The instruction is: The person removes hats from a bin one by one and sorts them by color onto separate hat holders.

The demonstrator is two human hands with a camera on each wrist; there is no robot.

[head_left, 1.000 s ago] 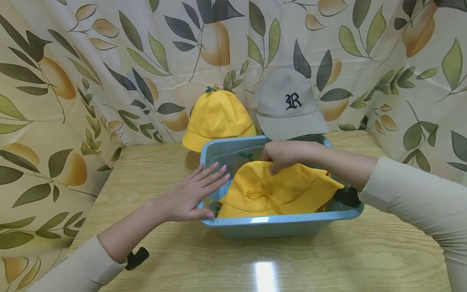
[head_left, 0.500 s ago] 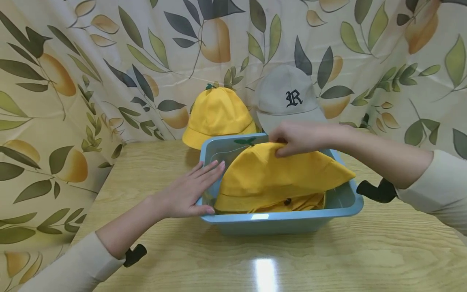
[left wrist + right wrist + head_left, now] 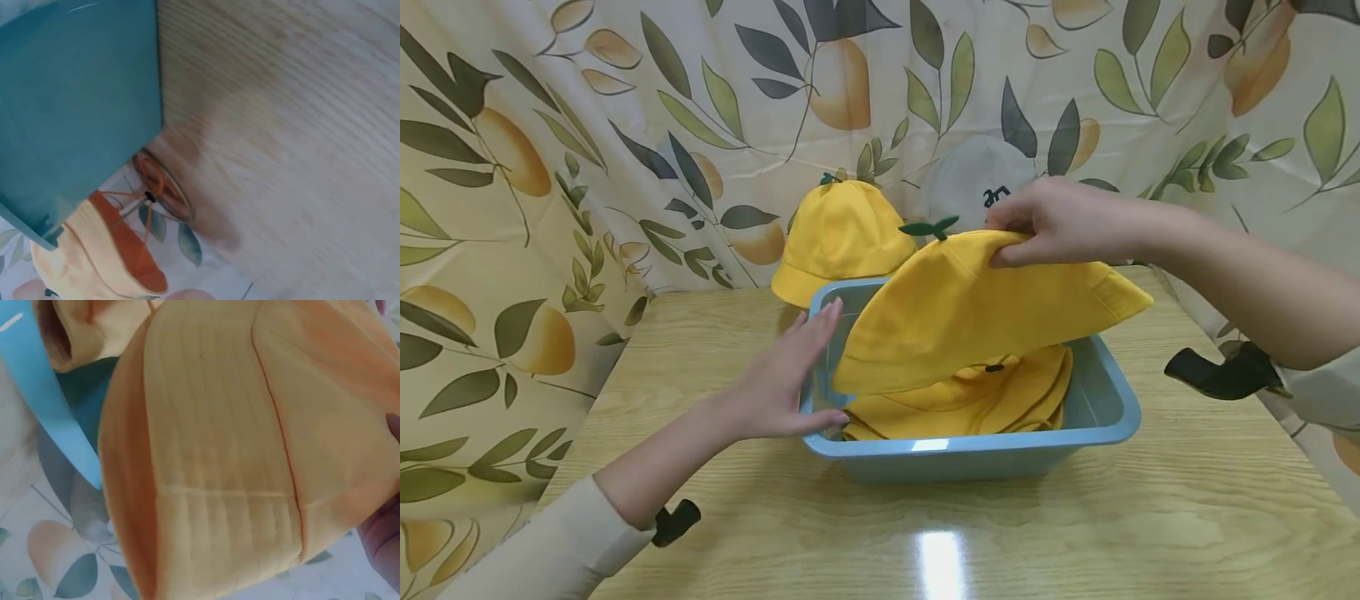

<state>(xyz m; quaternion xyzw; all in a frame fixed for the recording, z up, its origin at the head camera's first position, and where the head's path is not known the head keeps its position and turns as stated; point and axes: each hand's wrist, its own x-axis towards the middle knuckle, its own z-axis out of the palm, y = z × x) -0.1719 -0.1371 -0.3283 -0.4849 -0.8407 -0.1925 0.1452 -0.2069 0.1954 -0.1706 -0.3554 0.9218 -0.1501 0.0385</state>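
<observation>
A yellow bucket hat with a green leaf tip hangs tilted over the blue bin; my right hand pinches it near the top of the crown. In the right wrist view the stitched brim of that hat fills most of the picture, with part of the hand at the right edge. Below it, more yellow hat fabric lies in the bin. My left hand is at the bin's left rim, fingers extended and thumb over the front corner. The left wrist view shows the bin's outer wall, not the hand.
Behind the bin, another yellow hat rests on the wooden table. A grey cap with dark lettering stands beside it, partly covered by my right hand. A leaf-and-fruit patterned cloth hangs at the back and sides.
My right hand has lifted the yellow hat up out of the bin's middle, uncovering the fabric beneath. The left hand has stayed at the left rim, its fingers turning slightly upward.
</observation>
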